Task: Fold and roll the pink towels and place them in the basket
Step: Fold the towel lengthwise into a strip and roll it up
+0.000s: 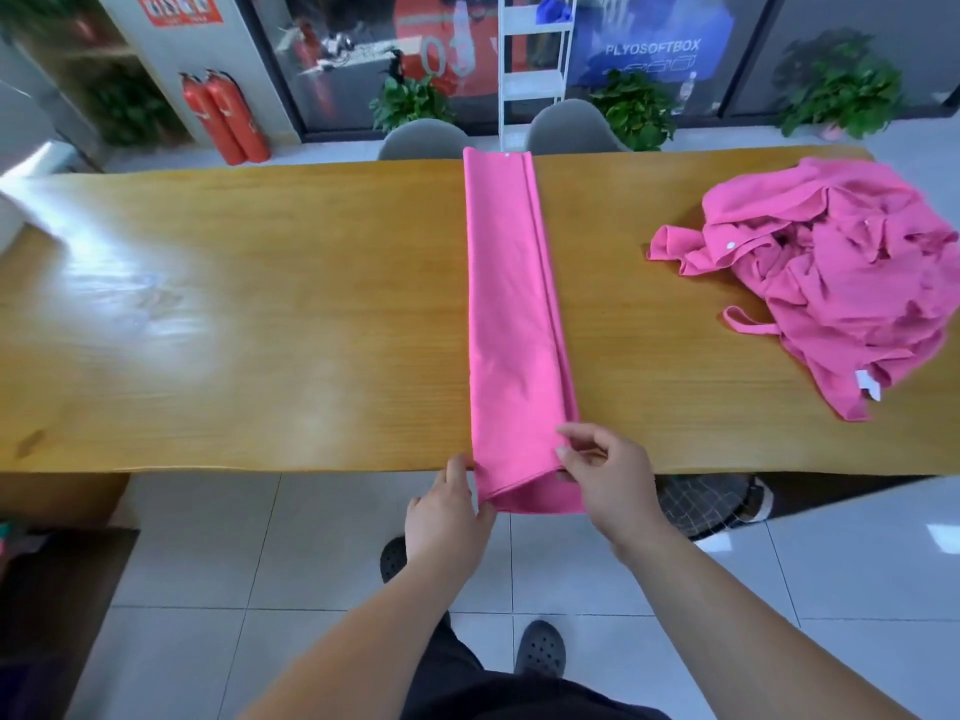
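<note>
Folding looks done: the pink towel strip (511,314) lies across the table (260,304) from far edge to near edge, left hand (447,517) and right hand (608,480) each pinching a corner of its overhanging near end, so next is probably rolling it tight and even.

Towel pile (831,283) partly beyond right edge

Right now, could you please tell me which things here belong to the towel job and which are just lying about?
Job: folded pink towel, its near end held by left hand and right hand; crumpled towel heap.
Lying about: fire extinguishers, chairs, potted plants.
</note>
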The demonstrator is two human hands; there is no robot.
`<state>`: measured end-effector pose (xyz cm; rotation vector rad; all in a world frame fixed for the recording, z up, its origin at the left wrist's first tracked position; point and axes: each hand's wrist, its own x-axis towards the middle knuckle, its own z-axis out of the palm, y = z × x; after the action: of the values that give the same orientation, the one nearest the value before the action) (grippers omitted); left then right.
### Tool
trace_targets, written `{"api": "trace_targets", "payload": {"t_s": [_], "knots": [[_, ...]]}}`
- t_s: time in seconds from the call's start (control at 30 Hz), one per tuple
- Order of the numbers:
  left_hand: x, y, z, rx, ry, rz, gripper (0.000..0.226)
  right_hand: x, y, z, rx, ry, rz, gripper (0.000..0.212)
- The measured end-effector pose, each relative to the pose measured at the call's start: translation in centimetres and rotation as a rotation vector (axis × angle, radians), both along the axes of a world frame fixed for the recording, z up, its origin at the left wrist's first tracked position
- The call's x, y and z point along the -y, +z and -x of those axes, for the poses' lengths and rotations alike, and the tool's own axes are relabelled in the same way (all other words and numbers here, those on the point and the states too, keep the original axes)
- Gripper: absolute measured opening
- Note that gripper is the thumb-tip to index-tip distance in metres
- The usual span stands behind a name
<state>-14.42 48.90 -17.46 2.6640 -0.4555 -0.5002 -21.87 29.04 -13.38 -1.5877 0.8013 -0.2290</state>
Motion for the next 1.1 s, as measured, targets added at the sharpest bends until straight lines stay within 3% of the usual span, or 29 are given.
{"api": "trace_targets", "payload": {"t_s": [0.1, 0.2, 0.27, 0.37, 0.43, 0.53, 0.7, 0.87, 0.93, 1.1], "knots": [[-0.2, -0.2, 0.7, 0.027, 0.023, 0.012, 0.041, 0.4, -0.7, 1.2, -0.064, -0.001, 0.222, 0.022], [-0.2, -0.9, 1.0, -0.010, 0.010, -0.017, 0.044, 0.7, -3.0, 2.5, -0.304, -0.042, 0.121, 0.025], [-0.2, -1.0, 1.2, -0.034, 0.029, 0.002, 0.044, 0.5, -2.9, 2.3, -0.259, -0.043, 0.109, 0.022], [-0.2, -0.7, 1.3, -0.090, 0.096, 0.086, 0.045, -0.2, -1.4, 2.5, -0.041, -0.048, 0.180, 0.020], [-0.2, -0.6, 1.3, -0.129, 0.133, 0.132, 0.044, -0.4, -1.9, 3.3, -0.086, -0.039, 0.210, 0.021], [-0.4, -1.4, 1.5, -0.242, 0.220, 0.209, 0.043, -0.1, -4.3, 4.3, -0.297, -0.082, 0.101, 0.025], [-0.8, -2.6, 1.4, -0.435, 0.345, 0.334, 0.039, 0.0, -5.7, 4.4, -0.306, -0.121, -0.040, 0.021], [-1.0, -3.0, 0.5, -0.679, 0.556, 0.533, 0.043, 0.6, -5.9, 4.7, -0.415, -0.087, -0.001, 0.019], [-0.8, -3.0, 0.1, -0.708, 0.619, 0.630, 0.039, 0.8, -5.8, 4.5, -0.449, -0.050, 0.002, 0.011], [-0.1, -3.1, -0.3, -0.654, 0.600, 0.638, 0.028, 0.4, -5.5, 3.2, -0.290, -0.038, -0.173, 0.021]]}}
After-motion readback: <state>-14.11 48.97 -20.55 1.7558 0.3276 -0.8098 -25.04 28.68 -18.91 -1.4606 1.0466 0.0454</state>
